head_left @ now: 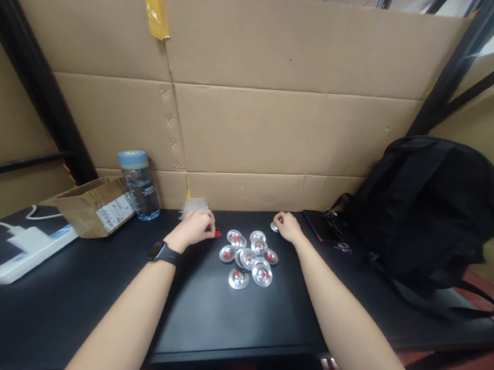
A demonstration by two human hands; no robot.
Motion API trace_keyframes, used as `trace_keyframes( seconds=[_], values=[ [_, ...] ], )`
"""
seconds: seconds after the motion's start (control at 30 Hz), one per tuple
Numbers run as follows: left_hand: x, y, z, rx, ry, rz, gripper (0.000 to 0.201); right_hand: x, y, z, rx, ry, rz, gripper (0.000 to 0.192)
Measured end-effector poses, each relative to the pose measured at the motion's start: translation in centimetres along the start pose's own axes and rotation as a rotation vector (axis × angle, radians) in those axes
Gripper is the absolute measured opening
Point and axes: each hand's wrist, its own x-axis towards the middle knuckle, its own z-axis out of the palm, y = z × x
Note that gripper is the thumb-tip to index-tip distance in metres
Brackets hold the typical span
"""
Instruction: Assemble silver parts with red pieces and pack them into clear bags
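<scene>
Lying at the far left, a white power strip [34, 256] carries a plugged-in adapter [31, 241]; just beside it sits an open box [95, 208], then an upright bottle [140, 187] with a blue lid. Clear bags [195, 204] lie behind the left hand [197, 227], whose wrist wears a dark watch [164, 253]. Its fingers are bent together at some red pieces [218, 233]; I cannot tell whether they grip any. Silver discs [248, 259] lie clustered between the hands, some overlapping, most with red at the middle. The right hand [288, 225] has its fingertips close together against a lone silver disc [273, 227]; whether they clamp it, I cannot tell. Right of that come a dark flat case [321, 227], small keys [343, 248] and a bulky black backpack [428, 205] crowding this end. Everything rests on a black desk [224, 323] set between dark metal posts [37, 82], with yellow tape [156, 12] on the cardboard wall [242, 122] behind. The box's white label is too small to read; the bottle's lettering appears to start "AQU".
</scene>
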Motion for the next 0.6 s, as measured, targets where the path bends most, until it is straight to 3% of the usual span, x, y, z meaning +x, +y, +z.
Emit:
trace_keyframes(
  seconds=[0.07, 0.23, 0.33, 0.6],
  values=[
    [0.0, 0.0, 0.0, 0.006, 0.003, 0.002, 0.006, -0.1, -0.4, 0.2, -0.022, 0.017, 0.002, 0.022],
    [-0.2, 0.2, 0.2, -0.049, -0.056, -0.052, 0.039, -0.2, -0.9, 0.1, -0.037, 0.056, -0.012, 0.022],
    [-0.2, 0.2, 0.9, -0.085, -0.078, -0.067, 0.049, -0.2, -0.7, 0.0, -0.033, 0.072, -0.011, 0.022],
    [0.2, -0.5, 1.9, -0.120, -0.083, -0.003, 0.025, 0.0, -0.2, 0.1, -0.001, 0.060, 0.008, 0.018]
  ],
)
